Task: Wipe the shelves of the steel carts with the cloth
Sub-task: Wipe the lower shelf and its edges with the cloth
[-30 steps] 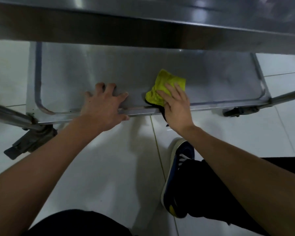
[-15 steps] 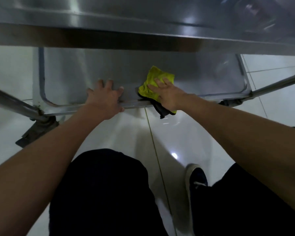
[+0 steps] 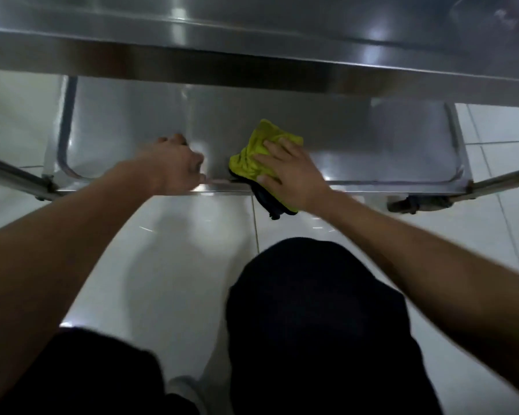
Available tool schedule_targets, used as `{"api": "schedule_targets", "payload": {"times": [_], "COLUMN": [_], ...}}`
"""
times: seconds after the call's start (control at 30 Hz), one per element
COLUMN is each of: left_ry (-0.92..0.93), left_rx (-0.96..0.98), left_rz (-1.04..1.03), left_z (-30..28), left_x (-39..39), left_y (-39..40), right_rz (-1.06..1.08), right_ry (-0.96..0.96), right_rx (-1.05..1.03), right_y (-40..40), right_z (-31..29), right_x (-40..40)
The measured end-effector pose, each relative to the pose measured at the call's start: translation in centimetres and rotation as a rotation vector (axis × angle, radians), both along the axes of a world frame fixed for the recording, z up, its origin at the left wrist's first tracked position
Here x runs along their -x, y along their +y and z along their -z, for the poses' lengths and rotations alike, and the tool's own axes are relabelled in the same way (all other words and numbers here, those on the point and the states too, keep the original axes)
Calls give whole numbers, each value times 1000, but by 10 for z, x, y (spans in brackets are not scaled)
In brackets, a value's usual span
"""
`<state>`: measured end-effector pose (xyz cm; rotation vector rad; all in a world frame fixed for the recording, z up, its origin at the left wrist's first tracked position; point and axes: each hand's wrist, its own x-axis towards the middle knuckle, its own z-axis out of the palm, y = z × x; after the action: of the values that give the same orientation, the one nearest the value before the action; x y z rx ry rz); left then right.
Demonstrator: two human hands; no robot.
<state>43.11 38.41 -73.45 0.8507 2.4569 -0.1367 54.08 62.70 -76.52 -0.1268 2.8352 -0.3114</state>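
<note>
A yellow cloth with a dark underside lies bunched on the front edge of the steel cart's lower shelf, part of it hanging over the rim. My right hand presses on it with straight fingers spread over the fabric. My left hand rests on the same front rim a little to the left of the cloth. Its knuckles are raised, and blur hides the fingertips. The upper shelf overhangs and hides the back of the lower shelf.
Slanted steel leg tubes run out at the left and right. A caster wheel sits under the right front corner. White floor tiles lie below. My knees in black trousers fill the foreground.
My view has shifted and my knees have come up into the foreground. The left hand's fingers went from flat on the shelf to raised knuckles. The right hand stays on the cloth at the front rim.
</note>
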Motion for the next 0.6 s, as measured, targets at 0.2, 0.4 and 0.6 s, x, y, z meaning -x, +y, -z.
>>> {"api": "schedule_targets", "payload": {"times": [0.2,0.4,0.6], "left_ry": [116,303,290], "left_rx": [-329,-358,-411], "left_rz": [-254,-338,-100], "left_z": [20,44,42], "left_x": [-79,-106,-117], "left_y": [55,82,155], "right_rz": [52,175,298], "right_ry": [277,342,462], "right_rx": [78,102,125], "right_y": [-2,43,112], "right_z": [32,38,40], "right_x": [-12,-30,-56]}}
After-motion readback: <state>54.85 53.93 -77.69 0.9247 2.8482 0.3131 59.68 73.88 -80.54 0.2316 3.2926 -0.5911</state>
